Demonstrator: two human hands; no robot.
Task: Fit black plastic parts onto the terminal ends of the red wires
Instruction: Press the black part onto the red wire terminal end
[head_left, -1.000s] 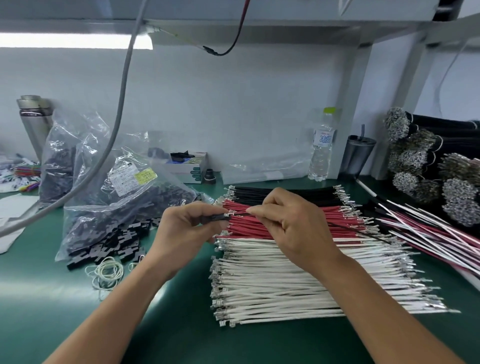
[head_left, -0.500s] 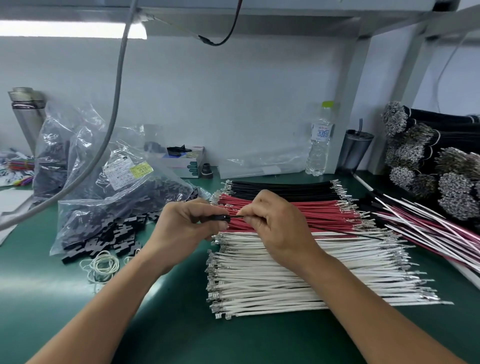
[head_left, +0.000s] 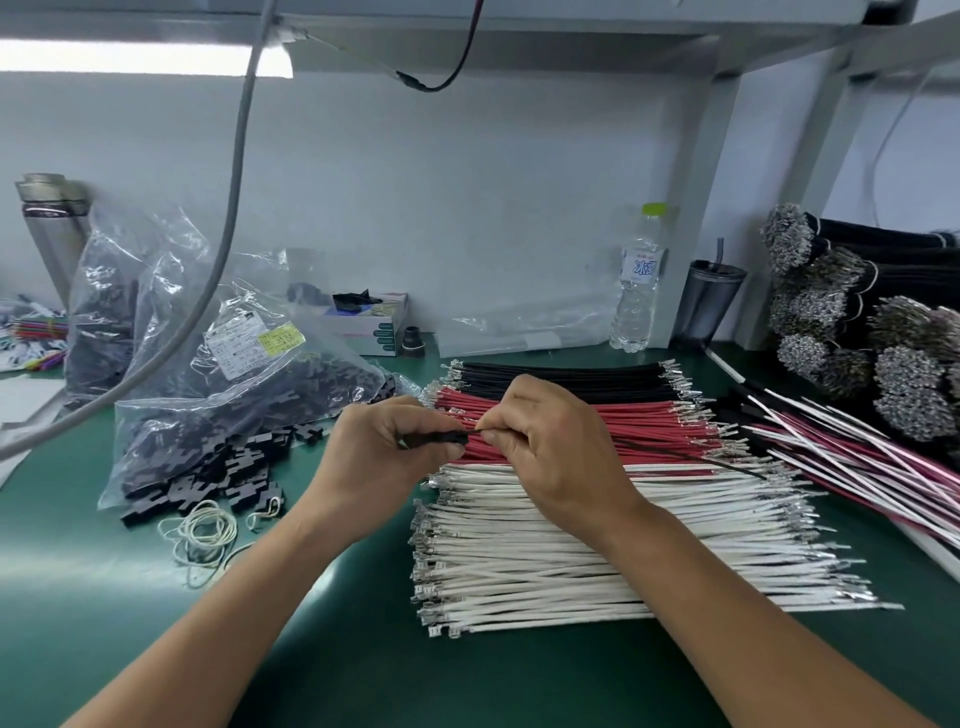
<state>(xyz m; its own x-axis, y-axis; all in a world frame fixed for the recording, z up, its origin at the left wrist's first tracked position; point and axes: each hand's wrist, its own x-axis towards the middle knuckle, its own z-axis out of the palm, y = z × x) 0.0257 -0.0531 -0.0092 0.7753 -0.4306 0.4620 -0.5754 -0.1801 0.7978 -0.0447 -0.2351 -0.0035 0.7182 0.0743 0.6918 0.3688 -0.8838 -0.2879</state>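
Black plastic part meets a wire above the red row.

The black plastic part lies lengthwise left to right, pinched in the left hand; the right hand pinches a thin dark wire at its right end, trailing rightward. Beneath, red wires with metal terminals lie side by side on the green worktop, between black wires and white wires.

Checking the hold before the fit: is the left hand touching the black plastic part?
Touching. The head view shows the left hand with fingers curled round the black plastic part, pinching it; no gap shows between them.
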